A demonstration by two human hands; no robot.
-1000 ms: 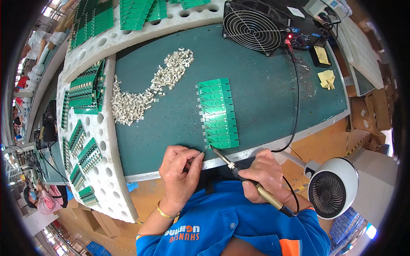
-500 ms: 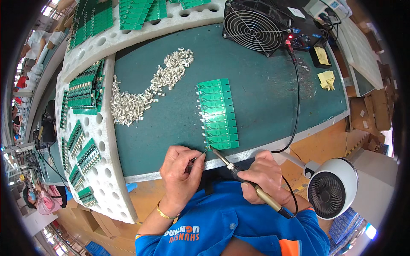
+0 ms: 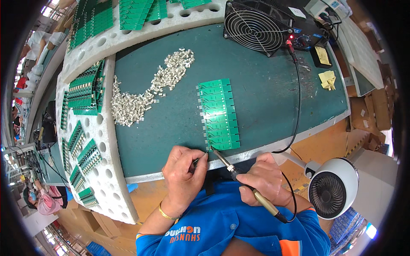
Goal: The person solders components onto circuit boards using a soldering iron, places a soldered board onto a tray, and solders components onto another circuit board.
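The green circuit board (image 3: 221, 113) lay flat near the front edge of the worktop (image 3: 171, 128), its pins (image 3: 204, 122) pointing left. With the left hand (image 3: 183, 173), we pinched a thin wire (image 3: 208, 150) between thumb and forefinger, those fingers closed on it, its end aimed at the board's near left corner. With the right hand (image 3: 265, 179), we gripped the soldering iron (image 3: 234, 170), fingers wrapped round it, its tip (image 3: 212, 148) angled down at the same corner. The meeting point was too small to make out, so we could not confirm that wire and tip touched. In our judgement, good practice called for heating pin and board together, feeding the wire into the joint in small amounts, and keeping the fingers clear of hot metal. We advised a light touch, since neither hand appeared to pin the board down.
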